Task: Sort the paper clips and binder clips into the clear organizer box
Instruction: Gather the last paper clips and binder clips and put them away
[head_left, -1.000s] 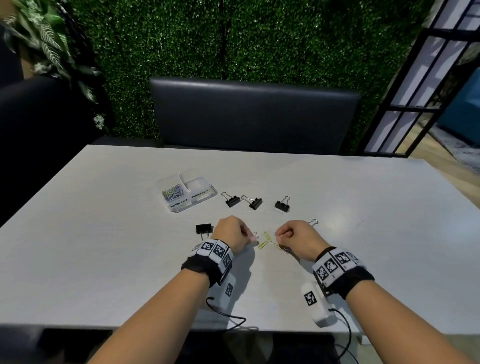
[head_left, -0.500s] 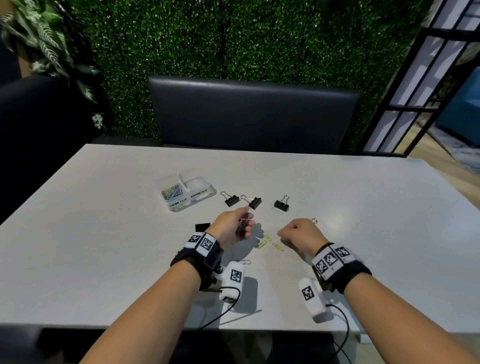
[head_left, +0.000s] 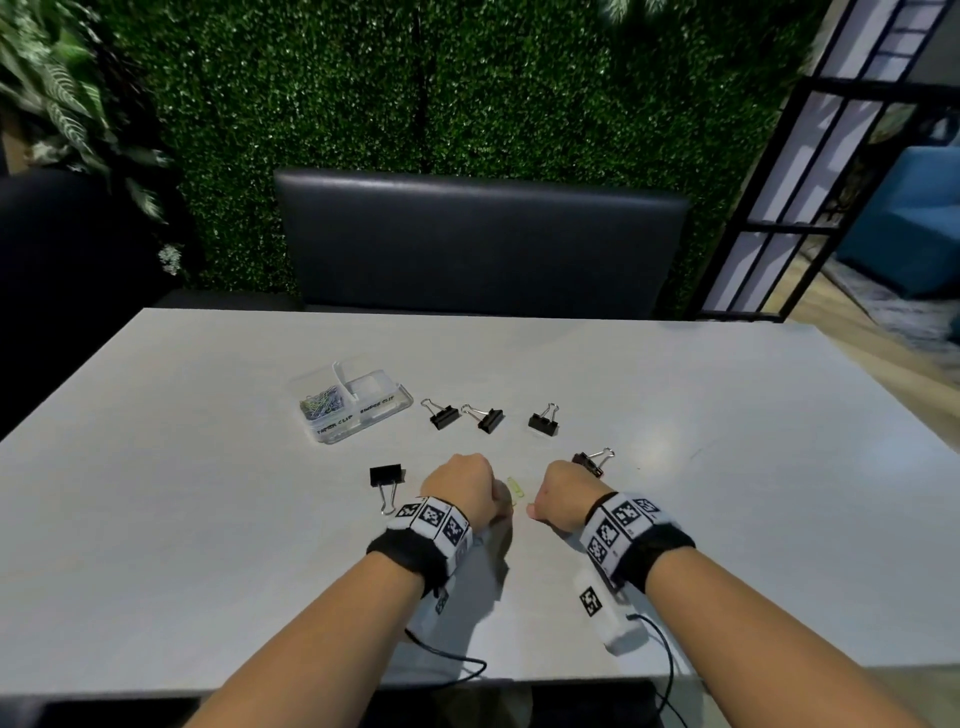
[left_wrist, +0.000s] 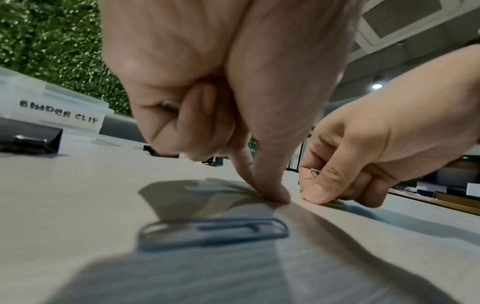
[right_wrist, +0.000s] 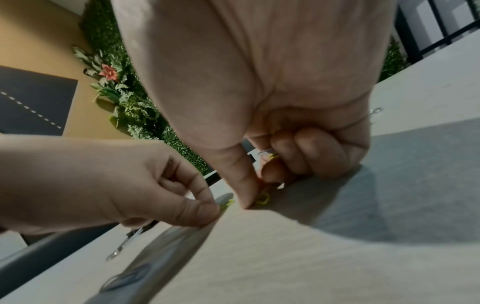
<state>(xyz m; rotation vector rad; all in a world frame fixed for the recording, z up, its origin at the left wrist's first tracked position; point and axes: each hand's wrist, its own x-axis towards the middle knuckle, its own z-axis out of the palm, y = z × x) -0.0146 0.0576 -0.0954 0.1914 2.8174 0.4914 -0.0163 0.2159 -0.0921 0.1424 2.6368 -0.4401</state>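
Observation:
My left hand (head_left: 464, 492) and right hand (head_left: 562, 493) are low on the white table (head_left: 727, 493), close together. In the left wrist view, my left hand (left_wrist: 262, 193) pinches a yellow paper clip (left_wrist: 258, 195) against the table. A silver clip (left_wrist: 171, 105) is tucked in its curled fingers. In the right wrist view, my right hand (right_wrist: 257, 191) pinches another yellow paper clip (right_wrist: 262, 199) and keeps more clips (right_wrist: 270, 154) in its curled fingers. A third yellow clip (head_left: 515, 486) lies between the hands. The clear organizer box (head_left: 384, 410) holds paper clips in its left compartment.
Three black binder clips (head_left: 444, 415) (head_left: 489, 419) (head_left: 544, 420) lie in a row right of the box. One more (head_left: 387, 475) sits left of my left hand and another (head_left: 589, 461) beyond my right. A blue-grey paper clip (left_wrist: 213, 230) lies under my left wrist.
My left hand, lifted off the table half a second ago, has come back down beside the right hand and now pinches a yellow clip. The right hand has hardly moved.

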